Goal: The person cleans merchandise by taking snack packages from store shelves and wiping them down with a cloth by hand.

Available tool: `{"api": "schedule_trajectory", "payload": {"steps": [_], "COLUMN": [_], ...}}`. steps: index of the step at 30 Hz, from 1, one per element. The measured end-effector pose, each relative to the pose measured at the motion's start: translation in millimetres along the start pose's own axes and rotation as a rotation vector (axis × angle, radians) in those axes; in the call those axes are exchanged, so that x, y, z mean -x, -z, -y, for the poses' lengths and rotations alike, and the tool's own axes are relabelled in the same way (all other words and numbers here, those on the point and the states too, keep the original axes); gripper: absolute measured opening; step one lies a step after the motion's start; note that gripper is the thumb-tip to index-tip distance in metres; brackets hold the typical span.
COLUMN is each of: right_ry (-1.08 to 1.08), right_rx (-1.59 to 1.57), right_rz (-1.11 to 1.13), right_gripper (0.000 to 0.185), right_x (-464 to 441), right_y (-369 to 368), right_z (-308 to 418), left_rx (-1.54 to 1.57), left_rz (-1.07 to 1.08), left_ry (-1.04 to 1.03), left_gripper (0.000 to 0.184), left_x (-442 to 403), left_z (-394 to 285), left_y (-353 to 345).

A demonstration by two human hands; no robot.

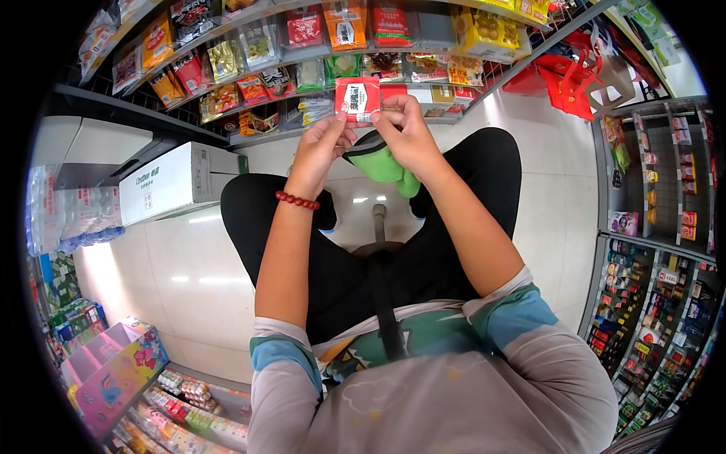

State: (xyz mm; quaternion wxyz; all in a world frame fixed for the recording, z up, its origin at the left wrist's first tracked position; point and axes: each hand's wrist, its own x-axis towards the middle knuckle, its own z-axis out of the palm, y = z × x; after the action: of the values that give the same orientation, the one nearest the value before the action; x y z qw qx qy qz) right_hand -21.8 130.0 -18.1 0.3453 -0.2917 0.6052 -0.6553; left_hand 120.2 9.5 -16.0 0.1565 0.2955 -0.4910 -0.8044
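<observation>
Both hands are raised at upper centre of the frame, pinching one small red packet (358, 97) between them. The left hand (326, 144) grips its lower left corner between thumb and fingers, and the right hand (408, 136) grips its lower right corner the same way. The packet's face, with a white panel and dark lettering, is turned toward the camera, just in front of the shelves (325, 50) that curve across the top of the frame, lined with colourful snack packs. A green cloth item (376, 166) with a dark edge hangs just below the right hand; whether the fingers hold it, I cannot tell. A bracelet (297, 200) of dark red beads circles the left wrist. Below the hands, two knees in black trousers (484, 170) are spread apart over the pale tiled floor (189, 261). At left of the frame is a white carton (162, 184), with wrapped bottles (83, 208) beside it, and a pink display box (113, 371) sits at lower left. Red bags (572, 85) hang at upper right, above racks (665, 178) of small goods along the right side
</observation>
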Motion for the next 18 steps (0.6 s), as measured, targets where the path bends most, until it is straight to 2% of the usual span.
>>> {"api": "schedule_trajectory", "payload": {"steps": [3, 6, 9, 13, 16, 18], "right_ry": [-0.079, -0.032, -0.1, -0.087, -0.208, -0.291], "right_rx": [-0.025, -0.025, -0.051, -0.123, -0.121, -0.071], "right_rz": [0.014, 0.025, 0.007, 0.006, -0.033, 0.05], "right_gripper": [0.042, 0.043, 0.046, 0.049, 0.041, 0.039], "right_x": [1.9, -0.4, -2.9, -2.9, -1.7, -1.8], "right_y": [2.1, 2.5, 3.4, -0.7, -2.4, -0.7], "right_z": [4.2, 0.8, -0.7, 5.0, 14.7, 18.5], "left_rx": [-0.006, 0.008, 0.001, -0.031, -0.061, -0.073], "left_rz": [0.005, 0.002, 0.015, 0.011, 0.02, 0.026], "left_ry": [-0.042, -0.062, -0.094, -0.121, -0.142, -0.148], "left_gripper": [0.026, 0.024, 0.023, 0.021, 0.021, 0.02], "left_x": [-1.3, -1.3, -2.4, -2.0, -2.1, -1.8], "left_z": [1.8, 1.4, 2.5, 1.4, 1.5, 1.3], "left_y": [1.6, 0.7, 0.9, 0.0, 1.6, 1.9]}}
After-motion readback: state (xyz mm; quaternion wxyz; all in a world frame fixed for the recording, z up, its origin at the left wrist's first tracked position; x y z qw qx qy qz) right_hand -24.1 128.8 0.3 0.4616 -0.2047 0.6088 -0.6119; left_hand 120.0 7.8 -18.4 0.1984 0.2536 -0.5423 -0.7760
